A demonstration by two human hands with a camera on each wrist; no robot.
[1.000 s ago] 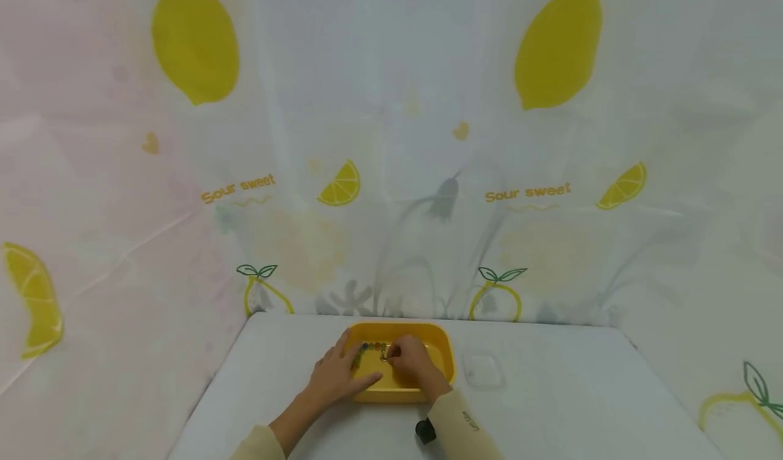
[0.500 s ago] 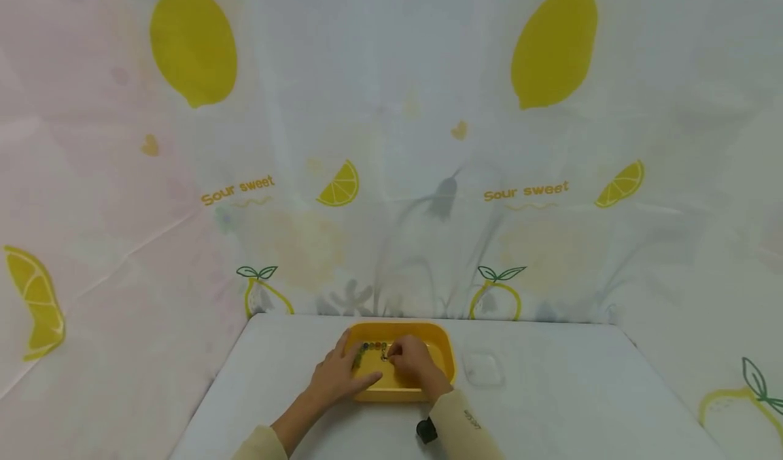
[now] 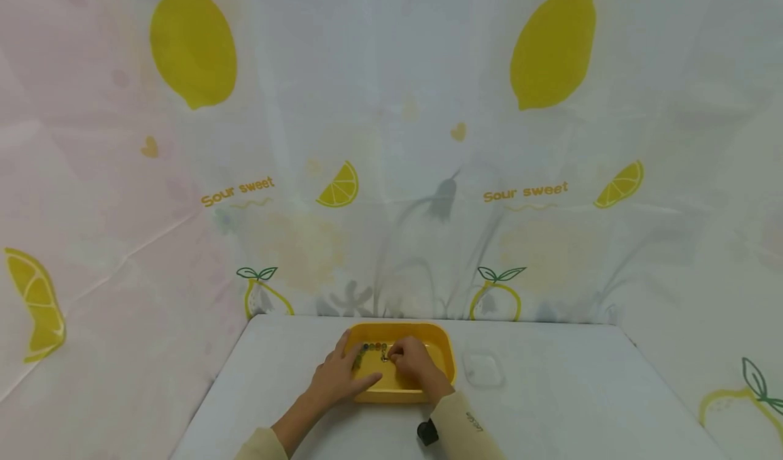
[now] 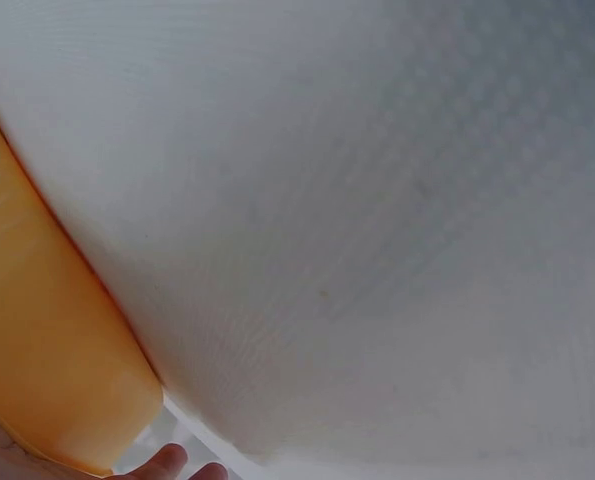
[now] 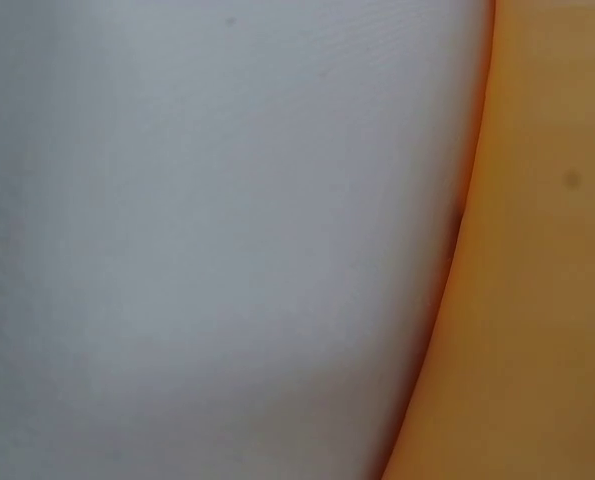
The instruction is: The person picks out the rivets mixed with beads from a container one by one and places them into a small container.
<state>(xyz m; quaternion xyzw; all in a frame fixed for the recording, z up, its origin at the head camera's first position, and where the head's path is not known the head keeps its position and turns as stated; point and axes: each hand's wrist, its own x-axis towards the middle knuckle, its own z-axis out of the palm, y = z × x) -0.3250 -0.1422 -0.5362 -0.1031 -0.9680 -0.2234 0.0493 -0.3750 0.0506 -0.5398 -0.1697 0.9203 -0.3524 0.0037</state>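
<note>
A yellow tray (image 3: 397, 396) lies on the white table, with several small round coloured beads (image 3: 374, 346) on its floor, in a bent line along the left and far sides. My left hand (image 3: 333, 377) rests over the tray's left rim, fingers spread and thumb stretched across the near left corner. Inside the tray, my right hand (image 3: 412, 359) has its fingers curled, thumb and fingertips pinching at a small dark-and-clear bead (image 3: 385, 356) by the line's right end. The fingertips partly hide it. In the left wrist view, fingertips (image 4: 167, 460) show beyond the tray's outer wall (image 4: 57, 330).
Right of the tray lies a clear plastic container or lid (image 3: 483, 369). A black device (image 3: 427, 432) sits at the right wrist, by the beige sleeve (image 3: 465, 427). A lemon-printed curtain (image 3: 391, 140) hangs behind the table and at both sides.
Both hands stay almost where they were. The right fingertips shift very slightly by the end of the bead line; the tray has not moved.
</note>
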